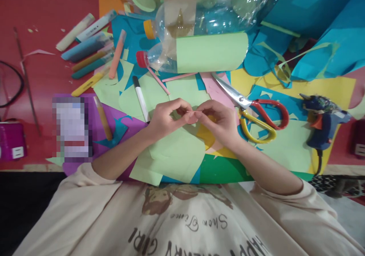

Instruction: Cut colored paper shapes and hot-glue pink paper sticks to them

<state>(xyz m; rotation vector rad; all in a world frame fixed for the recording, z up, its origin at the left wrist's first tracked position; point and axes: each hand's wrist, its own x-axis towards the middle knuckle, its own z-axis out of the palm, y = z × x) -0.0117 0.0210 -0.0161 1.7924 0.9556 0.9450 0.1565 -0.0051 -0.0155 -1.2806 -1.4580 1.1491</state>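
Observation:
Between the fingertips of both hands is a small piece of pink paper (192, 118), held above the littered table. My left hand (170, 116) pinches its left side, and my right hand (219, 120) pinches the right side. Thin pink paper strips (179, 77) lie just beyond the fingers. To the right of my right hand rest scissors (242, 102) with one red and one yellow handle. A marker (140, 98) with a black cap lies left of my left hand. Light green paper (176, 155) spreads below the hands.
Plastic bottles lie at the back, one with a red cap (142, 59) and green paper wrap (212, 52). A glue gun (323, 127) with a cord sits at the right. Several markers (88, 52) and a phone (72, 128) are on the left. Blue paper (316, 54) heaps up at back right.

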